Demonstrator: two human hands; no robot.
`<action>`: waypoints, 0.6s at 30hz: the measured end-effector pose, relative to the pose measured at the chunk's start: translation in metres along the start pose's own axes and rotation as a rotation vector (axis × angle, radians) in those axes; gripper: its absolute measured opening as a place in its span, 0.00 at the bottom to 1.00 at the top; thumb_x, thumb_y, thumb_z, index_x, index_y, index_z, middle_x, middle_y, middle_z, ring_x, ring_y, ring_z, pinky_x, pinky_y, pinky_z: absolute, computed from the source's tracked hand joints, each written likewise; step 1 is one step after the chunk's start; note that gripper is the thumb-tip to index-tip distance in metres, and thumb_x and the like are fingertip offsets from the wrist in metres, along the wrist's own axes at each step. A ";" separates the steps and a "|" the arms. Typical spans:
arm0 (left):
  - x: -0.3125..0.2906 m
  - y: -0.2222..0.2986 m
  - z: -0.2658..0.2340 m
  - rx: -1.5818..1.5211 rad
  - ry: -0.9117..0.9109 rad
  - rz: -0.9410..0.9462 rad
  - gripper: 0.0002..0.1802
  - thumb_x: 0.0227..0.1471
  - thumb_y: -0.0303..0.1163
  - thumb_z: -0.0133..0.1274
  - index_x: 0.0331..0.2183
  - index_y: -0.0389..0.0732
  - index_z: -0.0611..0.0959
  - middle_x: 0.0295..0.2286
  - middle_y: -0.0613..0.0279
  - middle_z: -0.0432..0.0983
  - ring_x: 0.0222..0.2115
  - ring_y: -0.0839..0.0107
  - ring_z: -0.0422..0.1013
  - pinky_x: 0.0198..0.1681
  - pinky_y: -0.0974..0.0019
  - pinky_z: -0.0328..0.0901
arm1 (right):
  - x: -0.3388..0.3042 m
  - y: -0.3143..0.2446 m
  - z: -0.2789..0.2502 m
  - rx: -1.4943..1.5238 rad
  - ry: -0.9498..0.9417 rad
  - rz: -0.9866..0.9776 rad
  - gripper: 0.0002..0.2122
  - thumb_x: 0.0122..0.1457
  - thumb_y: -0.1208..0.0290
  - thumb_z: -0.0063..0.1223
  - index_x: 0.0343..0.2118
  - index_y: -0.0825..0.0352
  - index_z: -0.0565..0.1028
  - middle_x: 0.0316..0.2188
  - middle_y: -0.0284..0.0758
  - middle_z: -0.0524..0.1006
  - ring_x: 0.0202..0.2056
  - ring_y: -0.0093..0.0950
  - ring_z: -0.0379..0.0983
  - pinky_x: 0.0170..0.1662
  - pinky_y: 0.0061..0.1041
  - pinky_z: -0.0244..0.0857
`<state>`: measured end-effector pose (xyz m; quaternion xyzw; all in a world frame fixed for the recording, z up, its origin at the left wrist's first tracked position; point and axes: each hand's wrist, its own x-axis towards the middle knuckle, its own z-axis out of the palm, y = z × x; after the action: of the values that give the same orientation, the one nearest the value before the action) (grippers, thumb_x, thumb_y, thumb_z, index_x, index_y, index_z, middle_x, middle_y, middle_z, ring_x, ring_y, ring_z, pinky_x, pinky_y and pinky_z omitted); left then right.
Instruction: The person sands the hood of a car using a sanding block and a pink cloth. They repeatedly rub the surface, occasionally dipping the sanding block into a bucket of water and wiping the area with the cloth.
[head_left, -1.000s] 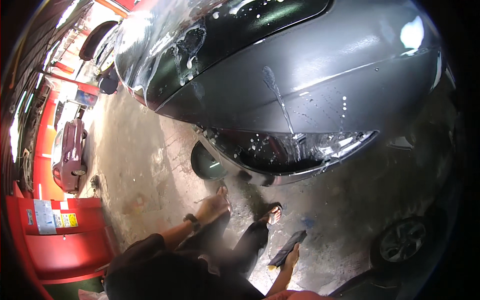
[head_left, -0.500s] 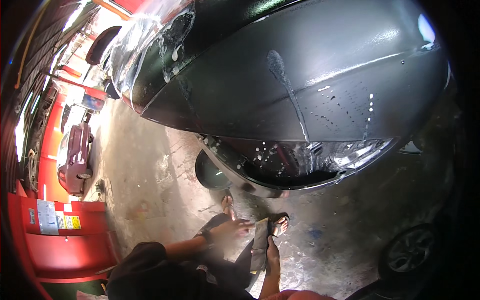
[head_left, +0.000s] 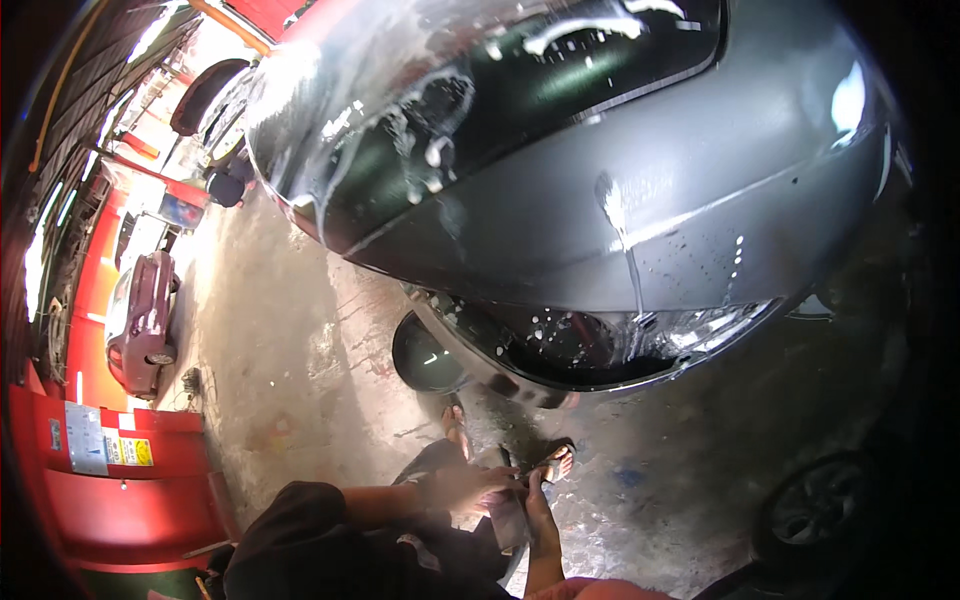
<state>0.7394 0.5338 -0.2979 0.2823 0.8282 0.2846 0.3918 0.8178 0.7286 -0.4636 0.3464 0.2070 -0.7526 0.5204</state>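
Held low in front of my body is a flat grey-brown folded sheet [head_left: 508, 522], its kind hard to make out. My right hand [head_left: 543, 525] grips its right edge, with the thumb pointing up along it. My left hand [head_left: 468, 487] is smeared by motion and reaches across to the sheet's upper end, its fingertips close to the right thumb. Whether those fingers close on the sheet cannot be made out. Beyond my hands stands a dark grey car body panel [head_left: 520, 230], wet, with whitish streaks and drops.
Below the panel is an opening [head_left: 570, 340] with a curved lower edge. A dark round basin [head_left: 425, 365] sits on the concrete floor [head_left: 290, 380] by my feet. A wheel [head_left: 815, 505] stands at right. Red panels [head_left: 140, 500] and a maroon car [head_left: 142, 320] are at left.
My left hand has moved right onto the sheet's upper end. The sheet has turned and shows narrower. The view has shifted, so more of the car's dark glass shows.
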 end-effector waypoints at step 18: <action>-0.224 -0.148 -0.103 -0.472 1.179 -0.714 0.34 0.38 0.42 0.72 0.44 0.32 0.81 0.33 0.50 0.81 0.34 0.64 0.77 0.40 0.62 0.71 | -0.312 -0.179 0.495 -1.577 -0.012 -1.576 0.24 0.68 0.63 0.36 0.63 0.72 0.64 0.65 0.49 0.62 0.68 0.45 0.53 0.70 0.39 0.40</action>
<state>0.7396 0.2528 -0.2367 -0.2975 0.8598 0.4151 0.0000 0.5685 0.6626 0.0913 -0.3130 0.7863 -0.5319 -0.0273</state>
